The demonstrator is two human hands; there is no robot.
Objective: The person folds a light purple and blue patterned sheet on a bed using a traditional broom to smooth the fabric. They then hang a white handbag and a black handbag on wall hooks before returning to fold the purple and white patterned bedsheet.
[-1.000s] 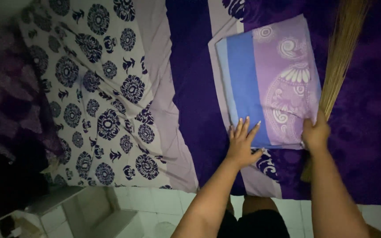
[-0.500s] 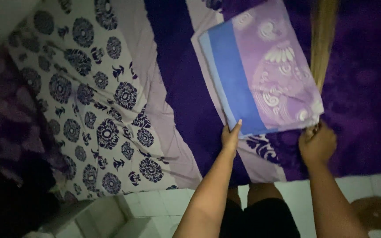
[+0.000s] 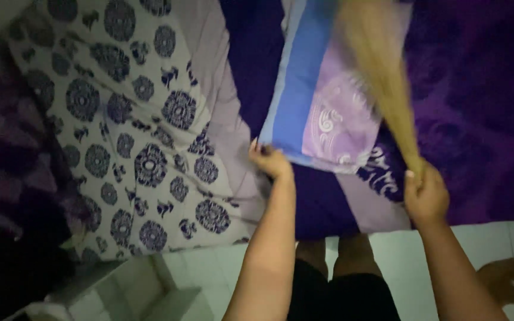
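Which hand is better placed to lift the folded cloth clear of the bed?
Left. The left hand grips the folded cloth at its near corner; the right hand is occupied holding the straw broom.

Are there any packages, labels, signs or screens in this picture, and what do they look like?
None in view: only patterned bedding, a folded blue and lilac cloth that the left hand grips at its corner, and a straw broom in the right hand.
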